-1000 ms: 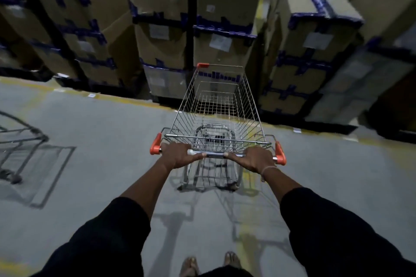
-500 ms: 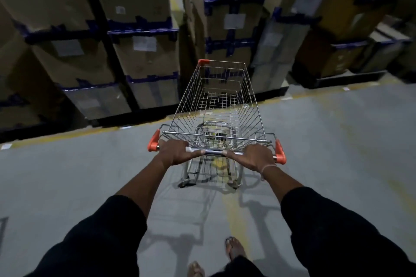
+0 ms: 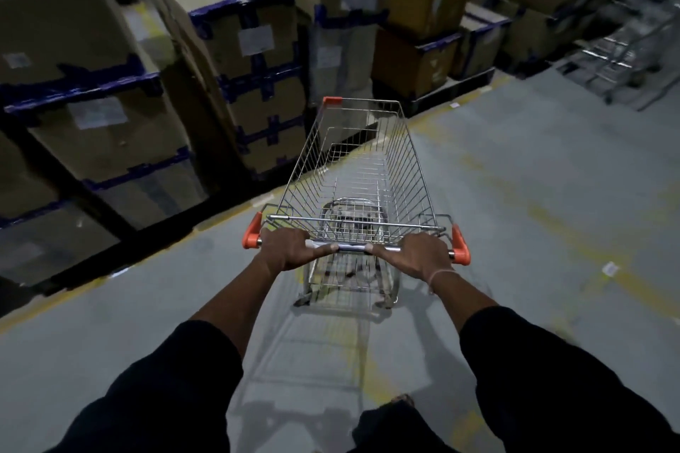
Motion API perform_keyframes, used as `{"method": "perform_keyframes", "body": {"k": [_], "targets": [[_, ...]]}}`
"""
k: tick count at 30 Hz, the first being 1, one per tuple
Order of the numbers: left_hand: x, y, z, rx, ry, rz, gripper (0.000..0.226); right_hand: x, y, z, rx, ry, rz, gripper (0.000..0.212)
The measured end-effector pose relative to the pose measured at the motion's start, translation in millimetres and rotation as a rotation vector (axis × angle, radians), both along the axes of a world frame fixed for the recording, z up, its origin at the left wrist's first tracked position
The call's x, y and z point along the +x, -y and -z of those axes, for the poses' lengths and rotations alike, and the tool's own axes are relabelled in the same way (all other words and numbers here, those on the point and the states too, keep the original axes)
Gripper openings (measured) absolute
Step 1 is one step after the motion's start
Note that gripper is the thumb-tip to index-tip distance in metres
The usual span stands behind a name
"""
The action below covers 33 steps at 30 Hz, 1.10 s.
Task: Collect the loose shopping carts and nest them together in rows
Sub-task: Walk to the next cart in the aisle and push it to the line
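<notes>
An empty wire shopping cart with orange corner caps stands on the grey floor right in front of me. My left hand grips the left half of its metal handle bar, and my right hand grips the right half. The cart's nose points toward the stacked boxes and slightly right. At the far upper right, blurred metal carts stand beside the boxes.
Tall stacks of cardboard boxes with blue tape line the left and far side behind a yellow floor line. Open grey floor stretches to the right. A small paper scrap lies on the floor.
The cart and my view have swung to the right. The boxes slid left in view, the loose cart on the left dropped out of sight, and carts appeared at the upper right. Both hands kept their grip.
</notes>
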<state>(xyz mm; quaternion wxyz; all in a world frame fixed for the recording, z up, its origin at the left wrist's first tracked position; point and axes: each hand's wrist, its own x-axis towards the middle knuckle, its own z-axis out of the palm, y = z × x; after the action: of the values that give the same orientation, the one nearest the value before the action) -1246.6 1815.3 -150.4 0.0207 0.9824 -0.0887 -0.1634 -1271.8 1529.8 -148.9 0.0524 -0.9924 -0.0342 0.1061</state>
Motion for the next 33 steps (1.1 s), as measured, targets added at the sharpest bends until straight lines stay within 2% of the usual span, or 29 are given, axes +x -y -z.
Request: {"method": "perform_keyframes", "body": {"k": [6,19,26,33], "targets": [[44.4,65.3,0.0,-0.018,0.041,0.109,0.103,11.3,59.8,3.6,-0.008,0.056,0.141,0.106],[163.0,222.2,-3.2,0.007,0.052,0.347,0.092,60.5,194.1,9.0,-0.042,0.126,0.363,0.099],[217.8,313.8,-1.1,0.007,0.109,0.448,0.092,91.5,273.1,10.6,-0.048,0.128,0.456,0.096],[276.6,409.0,5.2,-0.008,0.103,0.530,0.093,132.4,356.5,11.7,-0.068,0.106,0.536,0.103]]}}
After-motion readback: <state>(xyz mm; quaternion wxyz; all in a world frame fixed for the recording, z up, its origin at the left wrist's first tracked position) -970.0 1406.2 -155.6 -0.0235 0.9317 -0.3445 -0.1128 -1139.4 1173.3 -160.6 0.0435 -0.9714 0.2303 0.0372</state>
